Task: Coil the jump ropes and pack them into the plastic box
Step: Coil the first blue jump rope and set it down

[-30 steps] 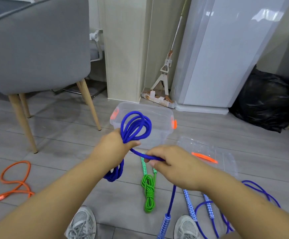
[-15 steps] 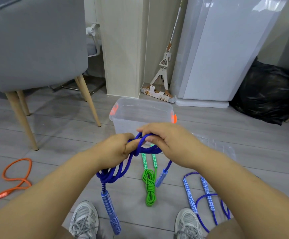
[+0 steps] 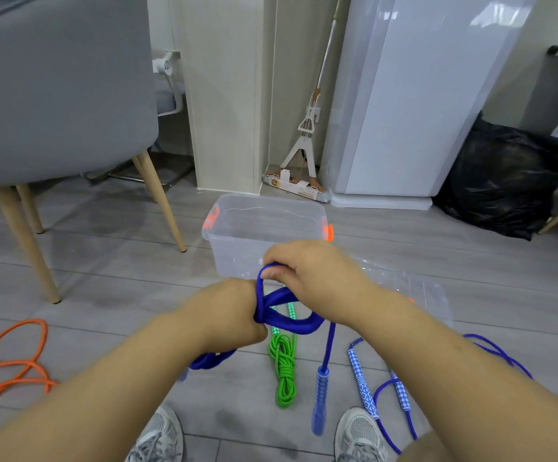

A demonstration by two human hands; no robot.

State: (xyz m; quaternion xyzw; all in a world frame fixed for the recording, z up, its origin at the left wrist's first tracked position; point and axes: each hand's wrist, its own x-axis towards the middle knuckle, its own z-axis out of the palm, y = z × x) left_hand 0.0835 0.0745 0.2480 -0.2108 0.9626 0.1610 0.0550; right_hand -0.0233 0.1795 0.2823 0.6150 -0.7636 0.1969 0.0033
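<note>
Floor (image 3: 104,288) grey planks, chair (image 3: 57,95) L, white appliance (image 3: 404,111) bkgd; L hand (image 3: 234,311) + R hand (image 3: 317,271) grip blue rope (image 3: 284,316) nr box (image 3: 237,241).

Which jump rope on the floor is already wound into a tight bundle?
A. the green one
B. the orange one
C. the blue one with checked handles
A: the green rope lies wound tight on the floor before the plastic box, while the orange rope and the blue rope with checked handles sprawl in loose loops.

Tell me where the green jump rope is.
In the head view, the green jump rope lies bundled on the floor, centre, just left of the plain blue handle.
</note>
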